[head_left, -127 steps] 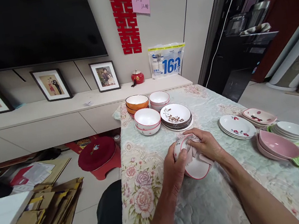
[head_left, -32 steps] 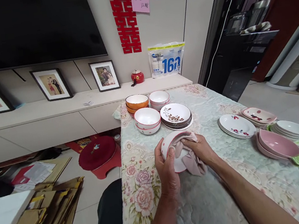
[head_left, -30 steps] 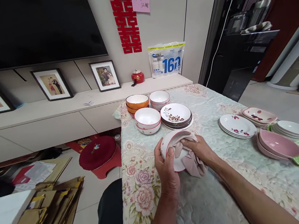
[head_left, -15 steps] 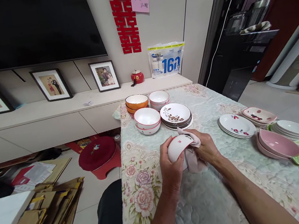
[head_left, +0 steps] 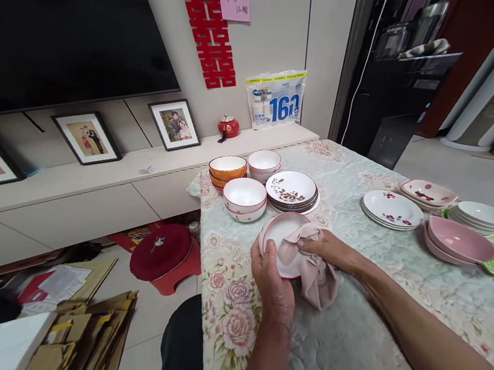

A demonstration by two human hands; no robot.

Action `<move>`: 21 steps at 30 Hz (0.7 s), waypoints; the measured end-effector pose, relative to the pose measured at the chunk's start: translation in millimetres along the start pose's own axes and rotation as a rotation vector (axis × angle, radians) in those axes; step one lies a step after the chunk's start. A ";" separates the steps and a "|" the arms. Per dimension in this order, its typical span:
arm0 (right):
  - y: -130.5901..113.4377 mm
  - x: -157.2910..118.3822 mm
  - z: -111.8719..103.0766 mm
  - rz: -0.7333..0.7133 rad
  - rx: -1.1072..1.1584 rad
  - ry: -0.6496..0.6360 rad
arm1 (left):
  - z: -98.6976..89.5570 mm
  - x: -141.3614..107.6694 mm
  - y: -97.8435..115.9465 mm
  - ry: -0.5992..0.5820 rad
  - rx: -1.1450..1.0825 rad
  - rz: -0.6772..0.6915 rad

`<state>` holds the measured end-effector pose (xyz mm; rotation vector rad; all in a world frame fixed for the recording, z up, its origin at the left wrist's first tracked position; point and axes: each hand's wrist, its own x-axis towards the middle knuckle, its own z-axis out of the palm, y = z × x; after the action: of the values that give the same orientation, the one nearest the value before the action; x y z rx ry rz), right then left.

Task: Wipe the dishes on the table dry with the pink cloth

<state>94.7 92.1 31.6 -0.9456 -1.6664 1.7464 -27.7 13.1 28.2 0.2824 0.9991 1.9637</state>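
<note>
My left hand (head_left: 273, 279) grips the left rim of a white bowl (head_left: 276, 230) with a red edge, its thumb inside. The bowl is tilted so that its inside faces me. My right hand (head_left: 330, 250) holds a pinkish cloth (head_left: 318, 279), pressed into the bowl, with part of it hanging below the rim. Just beyond are a stack of white bowls with red rims (head_left: 245, 194) and a stack of plates with brown flowers (head_left: 291, 188).
Orange bowls (head_left: 227, 169) and pink-rimmed bowls (head_left: 265, 163) stand at the table's far end. On the right are flowered plates (head_left: 391, 209), pink leaf-handled dishes (head_left: 461, 237) and small white bowls (head_left: 485, 214). A red stool (head_left: 163, 258) and flattened cardboard (head_left: 88, 360) lie left of the table.
The bowl has turned from showing its outside to showing its inside. My right hand has moved the cloth from the outer rim into the bowl.
</note>
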 end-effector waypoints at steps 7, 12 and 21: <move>-5.3 -7.7 -27.7 0.051 0.210 0.015 | 1.8 3.0 -1.6 0.073 -0.059 -0.068; -3.2 1.0 -31.0 -0.068 0.236 0.252 | 2.7 3.9 -4.4 0.108 -0.091 -0.193; -9.8 -1.7 -12.7 -0.042 0.153 0.211 | 3.9 -12.2 -5.1 -0.121 0.166 -0.205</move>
<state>105.0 99.4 41.7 -0.9793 -1.3895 1.6574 -15.4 6.9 29.1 0.3721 1.0696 1.6634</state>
